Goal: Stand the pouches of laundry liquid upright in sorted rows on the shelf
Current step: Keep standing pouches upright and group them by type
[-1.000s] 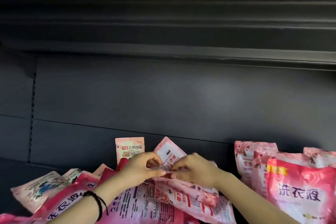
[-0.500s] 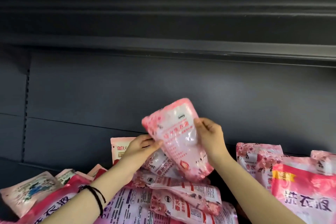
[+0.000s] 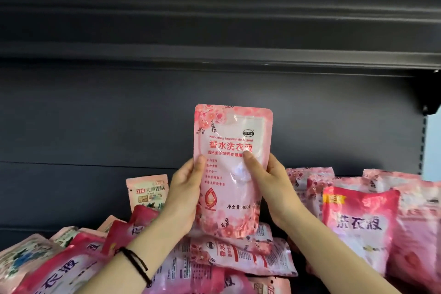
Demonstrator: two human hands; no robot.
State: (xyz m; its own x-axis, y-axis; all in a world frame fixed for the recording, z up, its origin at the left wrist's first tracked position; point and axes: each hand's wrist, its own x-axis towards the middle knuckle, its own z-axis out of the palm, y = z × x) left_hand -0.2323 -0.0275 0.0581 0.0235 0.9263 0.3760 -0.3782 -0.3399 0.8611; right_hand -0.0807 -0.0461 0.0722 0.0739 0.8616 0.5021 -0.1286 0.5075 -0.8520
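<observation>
1. nearest the camera, two bare forearms rose from the bottom edge; the left one wore a thin black cord band point(image 3: 136, 264) at the wrist.
2. under the arms lay a loose heap of pouches point(image 3: 238, 255), flat on their sides and overlapping, glossy plastic in pink and deep red with white printed panels; some at the far left had a paler, greenish print.
3. the left hand point(image 3: 183, 196) grasped the left edge of the pale pink pouch point(image 3: 229, 172), thumb on the front and fingers behind it.
4. the right hand point(image 3: 269, 186) grasped the right edge of the same pouch, its thumb pressed across the front just under the red lettering.
5. that pouch was held upright between the two hands, front to the camera, its bottom edge just above the heap; whether it touched the heap could not be told. it was a flat, round-cornered sachet of shiny film, with a rose print at top and bottom and a translucent middle.
6. to the right, a group of fuller pink pouches point(image 3: 360, 224) stood upright in a row, soft and creased.
7. behind the left hand a small pale pouch point(image 3: 146, 192) stood against the back.
8. farthest was the dark grey back panel point(image 3: 95, 114), matt and smooth, with the ribbed underside of the upper shelf point(image 3: 214, 19) above.
</observation>
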